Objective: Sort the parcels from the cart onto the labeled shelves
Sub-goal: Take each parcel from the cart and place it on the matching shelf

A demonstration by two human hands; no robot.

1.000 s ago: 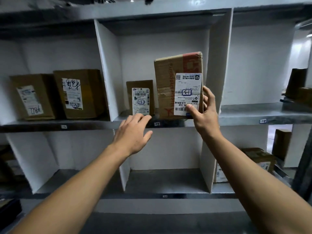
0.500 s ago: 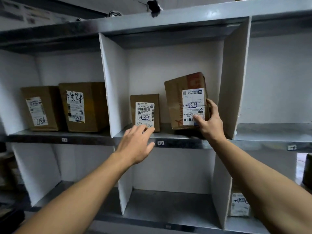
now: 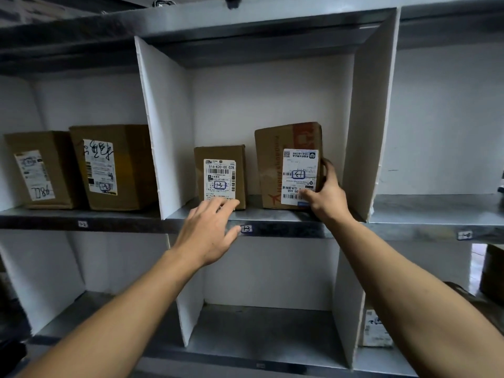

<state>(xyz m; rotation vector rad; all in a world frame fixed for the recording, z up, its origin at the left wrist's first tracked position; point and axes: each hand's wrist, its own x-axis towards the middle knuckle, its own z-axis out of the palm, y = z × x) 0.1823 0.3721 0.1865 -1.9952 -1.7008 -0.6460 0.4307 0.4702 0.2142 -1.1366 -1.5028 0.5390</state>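
Observation:
A tall brown parcel (image 3: 272,165) with a red top patch and a white shipping label stands upright in the middle compartment of the metal shelf (image 3: 286,227). My right hand (image 3: 324,195) grips its lower right corner, thumb on the label and fingers round the right side. A smaller brown parcel (image 3: 221,175) with a white label stands to its left in the same compartment. My left hand (image 3: 210,230) hovers with fingers spread in front of the smaller parcel's bottom edge, holding nothing. A small tag (image 3: 246,229) is stuck on the shelf's front lip under this compartment.
Two brown parcels (image 3: 38,170) (image 3: 114,167) stand in the left compartment. White dividers (image 3: 163,126) (image 3: 365,118) wall off the middle bay. Below right, another labelled parcel (image 3: 377,328) shows behind a divider. The right compartment holds a tag (image 3: 465,235) on its lip.
My right hand has lowered the tall parcel from the air onto the shelf, beside the smaller one. My left hand stayed low, near the smaller parcel. The view has moved closer.

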